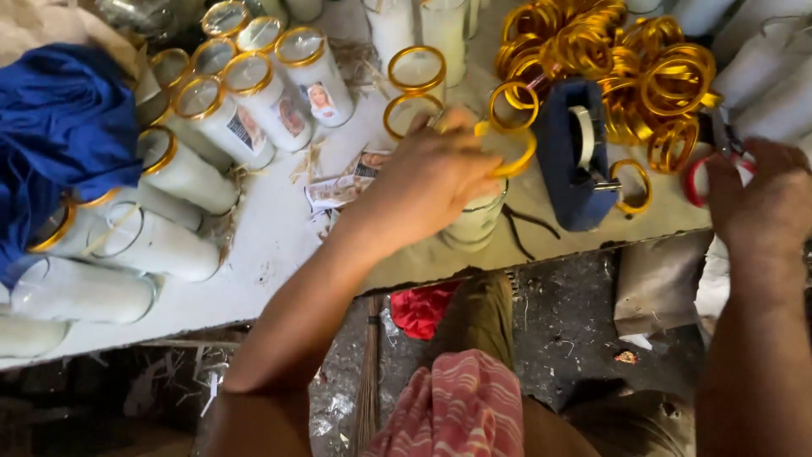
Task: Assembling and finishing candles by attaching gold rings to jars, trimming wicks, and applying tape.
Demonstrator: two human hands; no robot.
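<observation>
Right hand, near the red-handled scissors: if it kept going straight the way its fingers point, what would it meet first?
The right hand points up the table; its fingers already seem to touch the red-handled scissors. Beyond them lies the heap of gold plastic rings, though depth is unclear.

We note jars (254, 93) lying on the bench (271, 245) at left, a cloth (63, 127) over their far-left end. Rings (626, 68) are heaped behind the tape dispenser (571, 161) at right. Our legs are below the bench edge.
</observation>
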